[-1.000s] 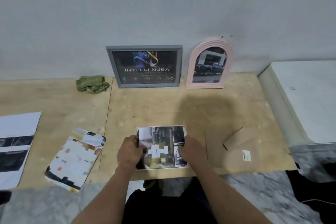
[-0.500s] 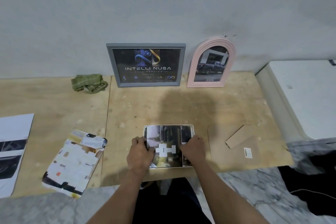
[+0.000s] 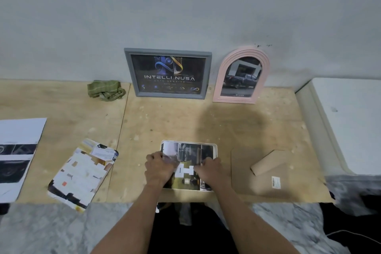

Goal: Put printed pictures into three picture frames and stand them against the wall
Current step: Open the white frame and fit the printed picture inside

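The fingers (image 3: 165, 161) of the left hand (image 3: 158, 168) are bent and press down on the left part of the printed picture (image 3: 186, 154). Those of the right hand (image 3: 210, 171) are bent too and press its right part, but whether either hand really pinches the paper I cannot tell.

In the head view, compared with one second ago, both hands have moved closer to the white cross in the middle of the print. I judge the picture is being smoothed into the third frame (image 3: 215, 148), which lies flat near the front edge of the wooden table (image 3: 165, 121). Its long axis runs from the person toward the wall (image 3: 185, 6).

The grey frame (image 3: 168, 73) and the pink arched frame (image 3: 241, 74) already lean against the wall. The cardboard backing (image 3: 274, 171) lies just beside, on the right, not yet fitted.
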Tool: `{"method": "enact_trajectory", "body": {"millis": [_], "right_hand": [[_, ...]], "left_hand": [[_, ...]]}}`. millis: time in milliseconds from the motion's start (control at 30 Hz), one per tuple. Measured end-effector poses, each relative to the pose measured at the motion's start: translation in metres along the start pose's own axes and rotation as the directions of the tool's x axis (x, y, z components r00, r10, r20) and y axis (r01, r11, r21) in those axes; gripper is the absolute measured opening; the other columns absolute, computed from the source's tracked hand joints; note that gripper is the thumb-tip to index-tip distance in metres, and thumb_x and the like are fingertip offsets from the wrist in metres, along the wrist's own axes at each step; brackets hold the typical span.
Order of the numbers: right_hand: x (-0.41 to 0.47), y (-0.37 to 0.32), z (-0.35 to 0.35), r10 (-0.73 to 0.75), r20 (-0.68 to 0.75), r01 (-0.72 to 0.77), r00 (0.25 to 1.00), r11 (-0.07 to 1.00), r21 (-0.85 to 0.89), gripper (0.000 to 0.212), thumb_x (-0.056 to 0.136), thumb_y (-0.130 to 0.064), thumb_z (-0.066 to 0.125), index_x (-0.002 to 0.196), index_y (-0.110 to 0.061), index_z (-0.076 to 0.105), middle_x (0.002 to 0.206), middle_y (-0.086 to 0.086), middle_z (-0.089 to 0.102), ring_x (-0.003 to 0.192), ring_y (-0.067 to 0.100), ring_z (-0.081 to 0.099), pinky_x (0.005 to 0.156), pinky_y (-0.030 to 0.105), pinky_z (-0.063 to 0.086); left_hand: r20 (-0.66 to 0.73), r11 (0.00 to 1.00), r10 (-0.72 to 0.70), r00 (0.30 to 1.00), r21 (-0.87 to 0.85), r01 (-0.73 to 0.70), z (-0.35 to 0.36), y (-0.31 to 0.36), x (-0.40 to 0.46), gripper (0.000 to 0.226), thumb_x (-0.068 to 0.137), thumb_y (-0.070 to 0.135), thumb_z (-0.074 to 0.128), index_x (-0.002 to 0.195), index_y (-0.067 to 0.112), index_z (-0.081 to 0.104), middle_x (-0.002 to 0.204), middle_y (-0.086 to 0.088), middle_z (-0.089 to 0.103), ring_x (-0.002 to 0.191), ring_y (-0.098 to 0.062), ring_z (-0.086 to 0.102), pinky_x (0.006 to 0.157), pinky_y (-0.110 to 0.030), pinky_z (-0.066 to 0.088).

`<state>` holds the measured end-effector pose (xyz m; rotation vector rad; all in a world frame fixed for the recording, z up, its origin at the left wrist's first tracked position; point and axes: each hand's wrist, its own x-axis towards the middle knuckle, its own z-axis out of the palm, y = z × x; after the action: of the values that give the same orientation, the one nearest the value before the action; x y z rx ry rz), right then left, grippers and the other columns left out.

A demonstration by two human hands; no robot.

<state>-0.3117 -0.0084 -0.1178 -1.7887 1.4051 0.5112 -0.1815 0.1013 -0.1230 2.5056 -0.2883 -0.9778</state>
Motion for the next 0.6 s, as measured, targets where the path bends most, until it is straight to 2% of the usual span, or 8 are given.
{"method": "enact_trajectory", "body": {"millis": [67,133,267,333,433,533,600], "right_hand": [[0.000,0.007,-0.003,-0.053,-0.103,0.047,0.993,0.997,-0.066,0.044,0.079,-0.044,0.051,0.112,-0.016,0.052,0.115,0.010,0.046,0.105,0.032,0.053,0.087,0.040,0.046],[0.001,0.013,-0.004,-0.105,-0.186,0.083,0.977,0.989,-0.122,0.047,0.084,-0.047,0.052,0.117,-0.014,0.049,0.115,0.011,0.048,0.107,0.032,0.053,0.090,0.040,0.047],[0.001,0.018,-0.004,-0.140,-0.098,0.122,0.985,0.978,-0.167,0.061,0.081,-0.047,0.058,0.128,-0.012,0.040,0.123,0.011,0.046,0.113,0.031,0.049,0.087,0.040,0.045],[0.000,0.018,-0.006,-0.150,-0.086,0.135,0.985,0.978,-0.161,0.061,0.080,-0.049,0.058,0.125,-0.011,0.042,0.121,0.009,0.048,0.111,0.030,0.051,0.086,0.039,0.047],[0.001,0.016,-0.011,-0.097,-0.044,0.095,0.994,0.994,-0.055,0.059,0.068,-0.045,0.065,0.113,-0.011,0.049,0.110,0.005,0.054,0.099,0.026,0.058,0.077,0.039,0.052],[0.005,0.015,-0.017,-0.032,-0.032,0.036,0.999,0.991,0.130,0.052,0.063,-0.032,0.072,0.104,-0.007,0.053,0.098,0.009,0.062,0.085,0.023,0.064,0.072,0.040,0.056],[0.006,0.014,-0.020,-0.002,-0.005,0.004,1.000,0.971,0.237,0.050,0.067,-0.028,0.074,0.106,-0.006,0.053,0.097,0.010,0.063,0.081,0.021,0.065,0.071,0.039,0.056]], "left_hand": [[-0.061,0.994,0.053,0.997,0.100,-0.047,0.005,-0.001,-0.005,0.052,0.086,0.037,0.066,0.132,0.014,0.052,0.130,-0.013,0.042,0.122,-0.036,0.046,0.100,-0.044,0.045],[-0.045,0.980,0.071,0.996,0.192,-0.061,0.007,-0.004,-0.010,0.058,0.081,0.041,0.070,0.131,0.019,0.049,0.130,-0.012,0.040,0.121,-0.035,0.044,0.096,-0.044,0.044],[-0.018,0.970,0.065,0.998,0.235,-0.059,0.010,-0.007,-0.015,0.069,0.077,0.044,0.072,0.135,0.021,0.042,0.130,-0.010,0.036,0.120,-0.032,0.042,0.096,-0.044,0.043],[-0.031,0.987,0.032,0.999,0.157,-0.027,0.016,-0.004,-0.020,0.062,0.077,0.042,0.074,0.127,0.018,0.048,0.131,-0.011,0.036,0.120,-0.032,0.040,0.098,-0.044,0.041],[-0.040,0.996,-0.084,0.996,-0.008,0.084,0.017,0.008,-0.024,0.048,0.080,0.046,0.076,0.111,0.019,0.052,0.134,-0.012,0.034,0.125,-0.034,0.037,0.103,-0.045,0.035],[-0.012,0.979,-0.173,0.985,-0.111,0.171,0.015,0.014,-0.020,0.069,0.083,0.051,0.072,0.135,0.012,0.048,0.138,-0.013,0.030,0.131,-0.035,0.032,0.108,-0.048,0.032],[0.019,0.975,-0.181,0.983,-0.127,0.182,0.014,0.014,-0.018,0.068,0.085,0.052,0.069,0.137,0.012,0.052,0.135,-0.011,0.030,0.129,-0.033,0.032,0.108,-0.048,0.033]]}}
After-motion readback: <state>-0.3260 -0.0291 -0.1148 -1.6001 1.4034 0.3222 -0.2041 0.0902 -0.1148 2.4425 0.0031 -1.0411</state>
